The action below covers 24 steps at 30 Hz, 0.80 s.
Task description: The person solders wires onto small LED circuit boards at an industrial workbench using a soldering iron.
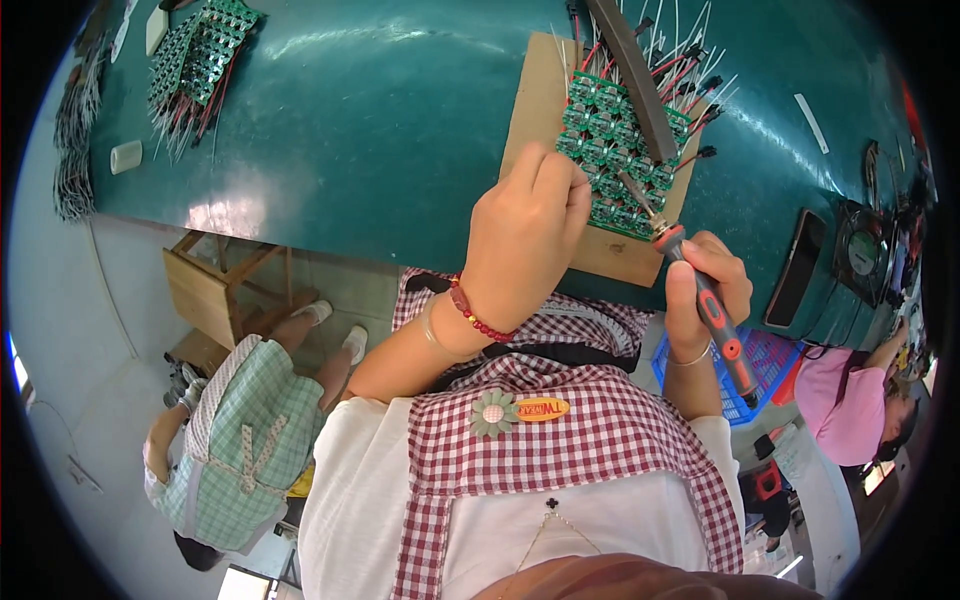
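My right hand (708, 292) grips a grey and red soldering iron (712, 300). The iron's metal tip points up and left over a panel of small green circuit boards (610, 140). Whether the tip touches a board, I cannot tell. At the panel's left edge, my left hand (528, 225) is closed with thumb and fingers pinched together; whatever they hold is hidden. Red, black and white wires (690, 70) stick out from the panel's far and right sides. Across the panel lies a dark bar (638, 80). Underneath is a brown board (612, 258).
On the green table (380, 130), another wired circuit board stack (205, 60) lies far left, near a bundle of wires (75, 140). A phone (797, 268) and a small fan (865, 250) sit at right. A blue basket (760, 385) is below the edge. People (245, 440) are nearby.
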### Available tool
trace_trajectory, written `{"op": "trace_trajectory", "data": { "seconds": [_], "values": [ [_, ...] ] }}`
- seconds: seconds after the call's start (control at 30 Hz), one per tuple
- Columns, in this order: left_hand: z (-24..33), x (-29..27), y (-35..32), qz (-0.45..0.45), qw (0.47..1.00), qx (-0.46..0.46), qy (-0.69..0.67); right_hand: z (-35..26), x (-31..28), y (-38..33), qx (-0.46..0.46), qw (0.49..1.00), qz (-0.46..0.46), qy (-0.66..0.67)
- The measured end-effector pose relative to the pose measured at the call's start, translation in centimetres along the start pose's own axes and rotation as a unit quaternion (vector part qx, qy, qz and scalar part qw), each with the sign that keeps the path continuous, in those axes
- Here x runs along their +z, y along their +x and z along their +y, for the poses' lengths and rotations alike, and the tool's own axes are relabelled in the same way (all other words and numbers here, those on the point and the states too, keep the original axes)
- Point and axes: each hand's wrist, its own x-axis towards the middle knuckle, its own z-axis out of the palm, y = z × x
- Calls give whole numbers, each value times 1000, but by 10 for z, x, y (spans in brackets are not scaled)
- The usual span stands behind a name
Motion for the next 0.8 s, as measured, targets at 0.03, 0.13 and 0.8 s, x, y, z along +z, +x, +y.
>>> {"op": "trace_trajectory", "data": {
  "seconds": [0.03,0.13,0.8],
  "values": [
    [1,1,1,-1,1000,1,0,1,1,-1,1,1000,1,-1],
    [3,3,2,4,1000,-4,25,2,2,-2,4,1000,5,9],
    [10,4,0,12,1000,-8,17,1,-8,2,-78,997,15,-21]
  ]
}}
